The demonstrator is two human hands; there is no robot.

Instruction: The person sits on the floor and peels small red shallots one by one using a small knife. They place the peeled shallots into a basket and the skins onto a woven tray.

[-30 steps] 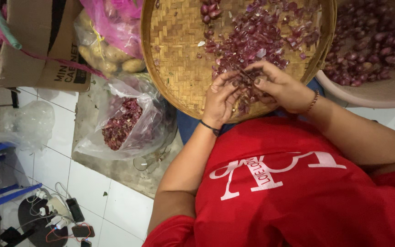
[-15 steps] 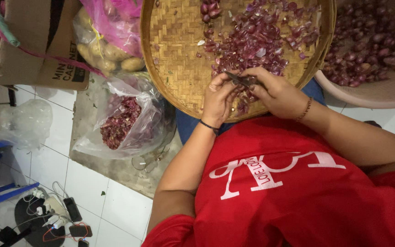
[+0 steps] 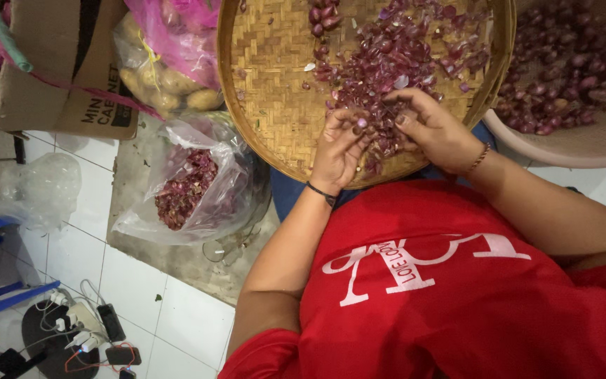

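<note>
- My left hand [image 3: 338, 147] and right hand [image 3: 433, 126] are meeting over the woven tray [image 3: 268, 105], fingers pinching a small shallot [image 3: 362, 123] between them.
- Purple peels [image 3: 401, 56] are piling up just beyond; a plastic bag of skins [image 3: 191, 186] is sitting on the floor.

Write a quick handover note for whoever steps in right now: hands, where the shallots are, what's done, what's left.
Left hand: over the woven bamboo tray, fingertips pinching a small shallot.
Right hand: beside it on the tray, fingers curled at the same shallot; whether it holds a tool cannot be told.
Shallots and skins: heaped on the tray above the hands.
Done: plastic bag of red skins on the floor at left.
Left: beige basin of whole shallots at right, plus the tray's heap.
</note>
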